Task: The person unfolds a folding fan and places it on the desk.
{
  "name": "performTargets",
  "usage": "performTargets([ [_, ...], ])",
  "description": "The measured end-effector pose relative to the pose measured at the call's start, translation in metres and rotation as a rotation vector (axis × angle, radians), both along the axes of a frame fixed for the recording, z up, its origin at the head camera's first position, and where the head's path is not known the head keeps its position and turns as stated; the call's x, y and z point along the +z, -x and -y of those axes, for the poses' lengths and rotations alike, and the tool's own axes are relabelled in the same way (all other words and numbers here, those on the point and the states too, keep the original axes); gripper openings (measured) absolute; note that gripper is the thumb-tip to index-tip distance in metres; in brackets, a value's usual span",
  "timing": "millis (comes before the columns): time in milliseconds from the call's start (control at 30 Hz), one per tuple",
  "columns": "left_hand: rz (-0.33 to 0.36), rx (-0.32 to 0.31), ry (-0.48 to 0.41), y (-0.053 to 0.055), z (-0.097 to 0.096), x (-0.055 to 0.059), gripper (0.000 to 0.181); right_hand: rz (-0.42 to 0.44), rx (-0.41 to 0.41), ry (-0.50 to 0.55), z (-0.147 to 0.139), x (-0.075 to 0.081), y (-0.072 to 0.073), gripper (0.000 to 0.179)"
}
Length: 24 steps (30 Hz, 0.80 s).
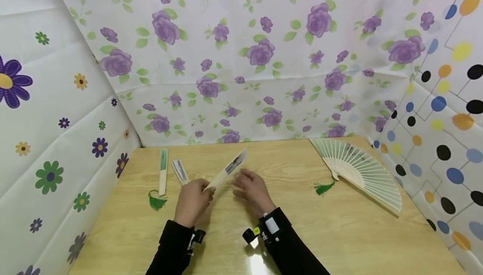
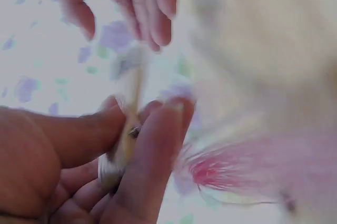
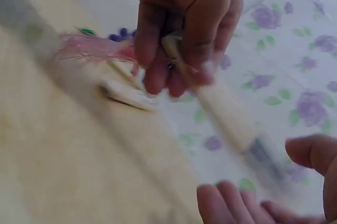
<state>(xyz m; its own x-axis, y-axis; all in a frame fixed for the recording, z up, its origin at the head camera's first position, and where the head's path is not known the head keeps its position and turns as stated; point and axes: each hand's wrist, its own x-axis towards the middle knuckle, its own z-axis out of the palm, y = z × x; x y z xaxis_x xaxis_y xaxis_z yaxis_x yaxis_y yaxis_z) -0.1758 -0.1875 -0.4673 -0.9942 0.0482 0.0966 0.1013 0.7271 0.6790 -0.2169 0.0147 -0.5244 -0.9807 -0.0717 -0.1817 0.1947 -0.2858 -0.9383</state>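
My left hand [image 1: 192, 201] grips the lower end of a folded hand fan [image 1: 231, 167], its thumb and fingers around the pivot. The fan is pale with a dark printed patch and slants up to the right, blurred in both wrist views. A pink tassel [image 2: 210, 174] trails from the held end. Beside the fan's upper end is my right hand [image 1: 254, 191], fingers loosely spread and apart from it. In the right wrist view, the fan's tip points between the thumb and fingers [image 3: 231, 203] of that hand. Just behind the left hand lies another folded fan [image 1: 180, 170] with a grey print.
A folded green-and-cream fan [image 1: 163, 172] with a green tassel [image 1: 156, 201] lies at the left of the wooden table [image 1: 294, 233]. At the right a spread pale green fan [image 1: 362, 170] lies near the dotted side cloth [image 1: 445, 141]. Flowered cloth [image 1: 241, 78] rises behind.
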Motion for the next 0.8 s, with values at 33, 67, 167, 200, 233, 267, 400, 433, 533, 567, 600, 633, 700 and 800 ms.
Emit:
performTargets([
  [33,-0.008,-0.004,-0.025,-0.001,-0.004,0.004,0.019,-0.01,-0.017,0.001,-0.004,0.003,0.001,0.064],
  [67,-0.014,-0.01,-0.042,-0.002,-0.008,0.007,0.02,-0.023,-0.019,0.002,-0.008,0.007,0.0,0.064],
  [167,0.005,-0.018,-0.07,-0.003,-0.02,0.014,0.02,-0.068,0.033,-0.014,-0.017,0.017,-0.001,0.059],
  [200,0.037,-0.026,-0.1,-0.004,-0.023,0.016,0.019,-0.08,0.064,-0.024,-0.019,0.019,-0.001,0.057],
  [233,0.064,-0.042,-0.137,-0.006,-0.026,0.019,0.019,-0.092,0.095,-0.031,-0.021,0.022,-0.002,0.055],
  [267,0.091,-0.052,-0.176,-0.006,-0.029,0.021,0.018,-0.103,0.119,-0.03,-0.023,0.024,-0.002,0.053],
  [400,0.19,-0.161,-0.398,0.003,-0.046,0.021,0.02,-0.175,0.106,-0.032,-0.035,0.039,-0.002,0.047],
  [433,0.216,-0.208,-0.454,0.008,-0.051,0.019,0.022,-0.197,0.088,-0.034,-0.04,0.043,-0.002,0.045],
  [533,0.358,-0.341,-0.645,0.025,-0.066,0.004,0.03,-0.23,0.018,-0.078,-0.056,0.053,-0.001,0.042],
  [567,0.411,-0.371,-0.71,0.028,-0.07,-0.001,0.032,-0.226,-0.002,-0.095,-0.061,0.054,-0.001,0.041],
  [600,0.451,-0.388,-0.76,0.031,-0.074,-0.006,0.034,-0.215,-0.021,-0.108,-0.066,0.054,0.0,0.041],
  [633,0.477,-0.394,-0.798,0.033,-0.078,-0.011,0.036,-0.2,-0.036,-0.12,-0.07,0.054,0.001,0.04],
  [700,0.473,-0.378,-0.822,0.034,-0.085,-0.018,0.037,-0.167,-0.063,-0.154,-0.076,0.051,0.002,0.04],
  [800,0.39,-0.33,-0.737,0.031,-0.093,-0.022,0.032,-0.137,-0.09,-0.206,-0.08,0.049,0.003,0.04],
])
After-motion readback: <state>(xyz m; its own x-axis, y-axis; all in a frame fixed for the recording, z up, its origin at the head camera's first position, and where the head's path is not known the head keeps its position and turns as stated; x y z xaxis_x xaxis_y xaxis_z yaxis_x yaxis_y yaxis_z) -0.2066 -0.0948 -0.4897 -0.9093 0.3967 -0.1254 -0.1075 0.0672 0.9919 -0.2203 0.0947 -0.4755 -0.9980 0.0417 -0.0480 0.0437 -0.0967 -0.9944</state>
